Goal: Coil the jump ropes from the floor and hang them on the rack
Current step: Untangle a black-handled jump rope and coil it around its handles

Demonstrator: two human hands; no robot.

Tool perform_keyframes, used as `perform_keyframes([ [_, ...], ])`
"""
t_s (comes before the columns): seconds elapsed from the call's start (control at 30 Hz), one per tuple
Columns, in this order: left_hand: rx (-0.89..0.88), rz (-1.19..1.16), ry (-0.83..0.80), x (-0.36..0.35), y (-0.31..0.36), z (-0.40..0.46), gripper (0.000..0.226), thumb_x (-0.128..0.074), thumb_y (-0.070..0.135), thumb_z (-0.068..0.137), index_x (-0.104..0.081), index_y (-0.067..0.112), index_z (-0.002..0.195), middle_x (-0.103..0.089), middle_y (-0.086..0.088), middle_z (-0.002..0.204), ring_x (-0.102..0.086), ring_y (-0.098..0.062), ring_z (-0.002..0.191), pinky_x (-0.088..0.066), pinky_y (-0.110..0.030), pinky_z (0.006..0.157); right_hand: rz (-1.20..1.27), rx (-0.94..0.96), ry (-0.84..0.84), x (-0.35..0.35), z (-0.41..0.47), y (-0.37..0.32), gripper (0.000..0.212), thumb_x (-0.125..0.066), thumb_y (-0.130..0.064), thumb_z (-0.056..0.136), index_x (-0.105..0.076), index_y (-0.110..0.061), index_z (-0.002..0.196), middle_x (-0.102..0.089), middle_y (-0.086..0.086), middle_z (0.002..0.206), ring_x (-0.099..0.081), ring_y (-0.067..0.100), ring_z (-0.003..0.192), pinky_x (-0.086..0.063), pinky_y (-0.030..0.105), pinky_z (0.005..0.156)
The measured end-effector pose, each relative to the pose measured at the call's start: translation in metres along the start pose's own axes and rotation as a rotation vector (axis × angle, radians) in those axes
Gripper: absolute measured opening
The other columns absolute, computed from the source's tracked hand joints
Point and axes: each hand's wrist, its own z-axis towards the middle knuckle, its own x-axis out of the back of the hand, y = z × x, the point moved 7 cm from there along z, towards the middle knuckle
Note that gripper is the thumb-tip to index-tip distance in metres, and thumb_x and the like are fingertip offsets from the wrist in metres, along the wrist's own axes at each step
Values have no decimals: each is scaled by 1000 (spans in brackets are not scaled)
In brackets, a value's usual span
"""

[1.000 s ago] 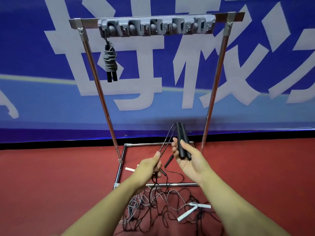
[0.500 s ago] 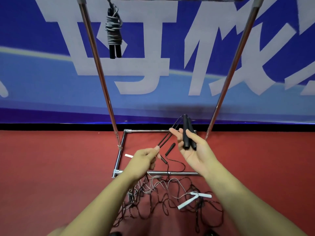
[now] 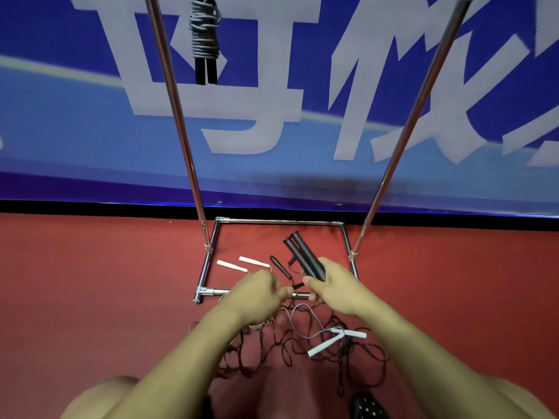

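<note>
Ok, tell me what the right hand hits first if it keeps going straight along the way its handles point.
Probably nothing soon: the right hand aims its black handles up and away toward the rack's far base bar. That bar, then the banner, lie in line, though depth is unclear.

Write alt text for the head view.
The right hand grips two black handles while the left hand pinches their cord, above tangled ropes on red floor. One coiled rope hangs between the rack's poles.
</note>
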Motion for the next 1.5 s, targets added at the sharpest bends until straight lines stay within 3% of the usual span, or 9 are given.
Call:
perform_keyframes([
  [0.17, -42, 133, -53, -6, -3, -6, 48, -53, 53, 100, -53, 16, 70, -55, 0, 61, -54, -26, 63, -37, -32, 57, -442, 61, -77, -11, -12, 4, 30, -61, -29, 102, -48, -25, 128, -60, 0, 93, -61, 20, 80, -45, 32, 67],
  [0.43, -238, 412, -126, -11, 14, -14, 23, -69, 46, 89, -61, 31, 106, -70, 8, 88, -63, -21, 86, -49, -33, 73, -749, 140, -328, -44, -30, 7, 20, -62, -46, 96, -63, -30, 107, -69, 2, 97, -64, 24, 86, -43, 32, 68],
  [0.6, -300, 196, -301, -15, 6, -13, 17, -73, 42, 91, -72, 26, 85, -68, 11, 75, -59, -6, 71, -47, -28, 69, -426, 56, -732, -54, -53, 9, 18, -62, -34, 95, -67, -19, 87, -77, -6, 83, -52, 12, 57, -43, 28, 58],
  [0.77, -239, -299, -404, 0, 12, -27, 39, -61, 46, 96, -73, 17, 74, -62, 6, 68, -52, -6, 66, -44, -22, 69, 214, 42, -946, -43, -72, -16, 27, -59, -22, 98, -61, 3, 106, -73, 27, 103, -39, 14, 47, -30, 27, 45],
  [1.0, -130, -1090, -88, 1, 20, -14, 16, -58, 25, 96, -62, 10, 91, -54, -13, 86, -49, -12, 64, -43, -21, 58, 813, 163, -765, -17, -68, -40, 36, -64, -26, 99, -47, -13, 127, -69, 24, 107, -43, 9, 51, -26, 23, 48],
  [1.13, -137, -1547, -94, -2, 27, -13, 51, -45, 35, 93, -58, -6, 119, -57, -27, 122, -61, -23, 71, -45, -28, 62, 1035, 123, -392, 0, -52, -36, 43, -66, -23, 92, -46, -7, 126, -64, 29, 108, -43, 12, 50, -25, 20, 43],
  [1.23, -216, -1327, 12, 4, 39, -17, 60, -53, 52, 94, -65, 0, 123, -73, -11, 108, -66, -13, 77, -42, -21, 62, 1112, 103, -212, 6, -46, -33, 43, -66, -21, 93, -49, -3, 129, -67, 24, 109, -49, 15, 52, -31, 17, 39],
  [1.33, -248, -1100, 244, 9, 39, -15, 34, -78, 29, 87, -70, 7, 111, -74, -3, 88, -63, -6, 68, -43, -18, 63, 1104, 82, -108, 8, -44, -33, 36, -67, -22, 89, -58, -3, 118, -67, 12, 95, -57, 18, 60, -36, 16, 41],
  [1.5, -252, -965, 434, 16, 36, -17, 15, -77, 23, 90, -76, 26, 104, -74, -13, 95, -46, -24, 69, -43, -33, 66, 1023, 89, 22, 19, -42, -32, 41, -71, -25, 86, -68, -5, 122, -75, 14, 100, -67, 20, 76, -44, 19, 53],
])
